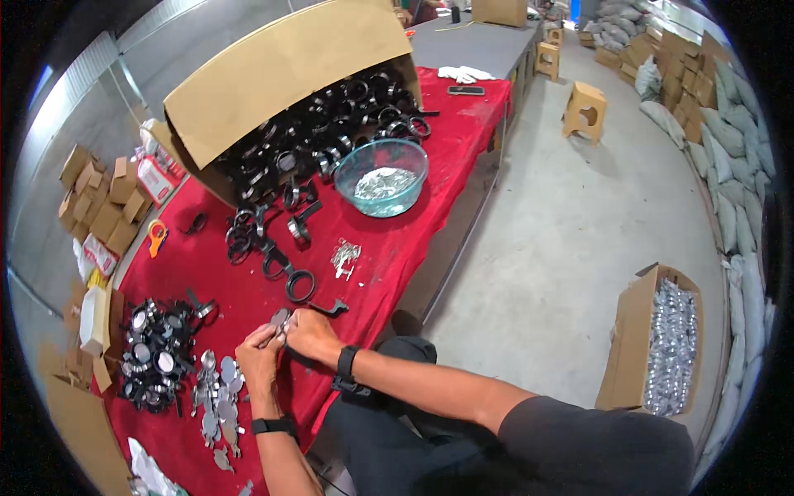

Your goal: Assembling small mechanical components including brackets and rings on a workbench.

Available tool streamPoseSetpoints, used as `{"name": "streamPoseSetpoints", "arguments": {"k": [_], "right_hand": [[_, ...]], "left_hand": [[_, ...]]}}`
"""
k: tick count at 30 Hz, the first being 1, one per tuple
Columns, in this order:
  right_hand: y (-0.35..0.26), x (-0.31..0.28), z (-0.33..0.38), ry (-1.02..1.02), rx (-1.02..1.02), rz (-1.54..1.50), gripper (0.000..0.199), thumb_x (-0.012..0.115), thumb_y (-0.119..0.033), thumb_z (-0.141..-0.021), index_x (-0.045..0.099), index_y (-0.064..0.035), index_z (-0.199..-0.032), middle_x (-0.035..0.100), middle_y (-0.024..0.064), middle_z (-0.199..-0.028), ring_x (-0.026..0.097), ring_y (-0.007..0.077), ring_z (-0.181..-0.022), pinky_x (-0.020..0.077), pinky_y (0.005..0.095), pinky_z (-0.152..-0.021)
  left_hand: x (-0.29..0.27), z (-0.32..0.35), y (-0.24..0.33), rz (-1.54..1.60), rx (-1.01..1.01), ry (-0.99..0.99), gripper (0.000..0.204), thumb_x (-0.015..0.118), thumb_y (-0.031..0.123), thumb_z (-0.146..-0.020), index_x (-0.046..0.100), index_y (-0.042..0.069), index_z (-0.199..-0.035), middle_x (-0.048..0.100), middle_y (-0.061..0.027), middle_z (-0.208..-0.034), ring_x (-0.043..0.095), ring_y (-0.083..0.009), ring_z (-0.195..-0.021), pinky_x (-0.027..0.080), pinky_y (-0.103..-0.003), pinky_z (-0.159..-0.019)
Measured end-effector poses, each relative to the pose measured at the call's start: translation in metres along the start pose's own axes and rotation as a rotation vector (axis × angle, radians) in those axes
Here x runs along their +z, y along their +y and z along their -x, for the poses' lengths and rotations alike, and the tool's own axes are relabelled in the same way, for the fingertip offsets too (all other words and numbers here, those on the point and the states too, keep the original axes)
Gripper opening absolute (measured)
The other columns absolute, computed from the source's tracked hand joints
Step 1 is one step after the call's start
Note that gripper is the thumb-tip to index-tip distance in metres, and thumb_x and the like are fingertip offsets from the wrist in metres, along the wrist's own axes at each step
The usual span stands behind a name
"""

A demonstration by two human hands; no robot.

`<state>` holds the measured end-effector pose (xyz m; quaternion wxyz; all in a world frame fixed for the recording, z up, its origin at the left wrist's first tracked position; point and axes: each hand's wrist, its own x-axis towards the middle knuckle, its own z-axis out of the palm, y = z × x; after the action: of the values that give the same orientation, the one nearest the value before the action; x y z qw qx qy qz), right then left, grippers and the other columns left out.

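Observation:
Over the near edge of the red-covered table, my left hand (259,357) and my right hand (311,334) meet with closed fingers. Between their fingertips is a small round grey metal piece (280,317); the fingers partly cover it. Just beyond my hands lies a black ring with an arm (300,286). Loose grey metal discs with tabs (221,405) spread to the left of my left hand. Further left is a heap of black rings with metal discs in them (157,355). Small metal pins (346,258) lie scattered on the cloth past my right hand.
A teal bowl (382,207) of small metal parts stands before a tipped cardboard box (289,70) full of black rings. Orange-handled scissors (156,237) lie at the left. An open carton (628,347) of clear-wrapped parts sits on the floor at right, near a stool (585,109).

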<state>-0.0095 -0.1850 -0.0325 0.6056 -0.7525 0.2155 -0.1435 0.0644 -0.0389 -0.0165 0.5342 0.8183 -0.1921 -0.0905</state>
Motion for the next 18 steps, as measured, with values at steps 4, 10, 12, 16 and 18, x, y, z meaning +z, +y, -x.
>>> {"name": "streamPoseSetpoints", "arguments": {"k": [4, 10, 12, 16, 18], "right_hand": [[0.013, 0.016, 0.002, 0.112, 0.019, 0.019, 0.026, 0.067, -0.024, -0.097, 0.070, 0.0017, -0.100, 0.074, 0.0283, -0.096, 0.073, 0.0461, -0.098, 0.0547, 0.0550, -0.086], [0.020, 0.019, 0.008, 0.145, -0.107, -0.038, 0.023, 0.063, -0.019, -0.098, 0.066, 0.0033, -0.105, 0.072, 0.0297, -0.099, 0.071, 0.0471, -0.099, 0.0536, 0.0547, -0.087], [0.022, 0.020, 0.010, 0.167, -0.130, -0.040, 0.023, 0.063, -0.019, -0.098, 0.065, 0.0036, -0.104, 0.072, 0.0296, -0.098, 0.071, 0.0471, -0.098, 0.0532, 0.0549, -0.087], [0.021, 0.023, 0.010, 0.208, -0.174, -0.025, 0.022, 0.062, -0.017, -0.099, 0.064, 0.0043, -0.102, 0.071, 0.0288, -0.094, 0.070, 0.0471, -0.096, 0.0525, 0.0555, -0.085], [0.021, 0.025, 0.013, 0.220, -0.174, -0.031, 0.021, 0.062, -0.017, -0.098, 0.064, 0.0038, -0.101, 0.071, 0.0284, -0.094, 0.070, 0.0469, -0.095, 0.0524, 0.0555, -0.085]], "left_hand": [[0.001, -0.003, -0.010, 0.103, -0.028, 0.013, 0.039, 0.084, 0.001, -0.082, 0.079, -0.008, -0.119, 0.076, -0.0200, -0.129, 0.076, -0.0259, -0.112, 0.059, -0.035, -0.101], [0.000, -0.002, -0.010, 0.017, 0.026, 0.025, 0.038, 0.083, 0.002, -0.081, 0.079, -0.008, -0.118, 0.076, -0.0208, -0.129, 0.076, -0.0266, -0.110, 0.060, -0.035, -0.099], [0.001, 0.000, -0.010, 0.009, 0.029, 0.028, 0.037, 0.083, 0.002, -0.081, 0.080, -0.007, -0.118, 0.076, -0.0212, -0.129, 0.076, -0.0267, -0.110, 0.060, -0.035, -0.099], [0.002, -0.001, -0.012, 0.039, 0.045, 0.028, 0.038, 0.083, 0.002, -0.081, 0.080, -0.007, -0.118, 0.074, -0.0222, -0.132, 0.076, -0.0270, -0.111, 0.060, -0.035, -0.099], [0.001, -0.003, -0.018, 0.029, 0.056, 0.017, 0.038, 0.083, 0.001, -0.082, 0.079, -0.008, -0.118, 0.075, -0.0222, -0.131, 0.076, -0.0271, -0.112, 0.060, -0.035, -0.099]]}}
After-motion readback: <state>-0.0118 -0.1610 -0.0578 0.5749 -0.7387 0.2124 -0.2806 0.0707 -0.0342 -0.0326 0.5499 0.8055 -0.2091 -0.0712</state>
